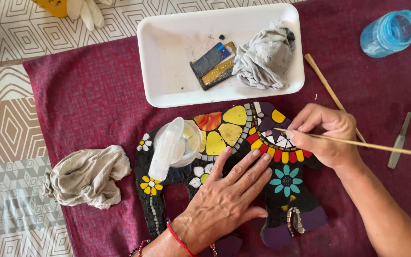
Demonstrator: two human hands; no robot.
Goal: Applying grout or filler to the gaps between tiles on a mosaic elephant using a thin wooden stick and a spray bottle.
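From the head camera, the left hand (227,197) lay flat, palm down, fingers spread and pointing toward 1 o'clock, pressing on the mosaic elephant (243,166). Its wrist came in from 6 o'clock and wore a red string bracelet (179,239). It gripped nothing.

The right hand (322,135) came in from 4 o'clock, forearm slanting up across the cloth. Its fingers were pinched narrow around a thin stick (357,143), held like a pen, the tip touching the coloured tiles at the elephant's back.

The elephant lay flat on a maroon cloth (86,95) at the picture's centre, covering the counter (5,133). A clear spray bottle (172,147) lay on the elephant at 10 o'clock of the left hand. A beige rag (89,176) sat at 9 o'clock.

At 12 o'clock stood a white tray (167,62) holding two cards (213,65) and a grey rag (265,57). A blue jar (390,33) lay at 2 o'clock, a second stick (322,78) just beyond the right hand, a small metal tool (399,140) at 3 o'clock.
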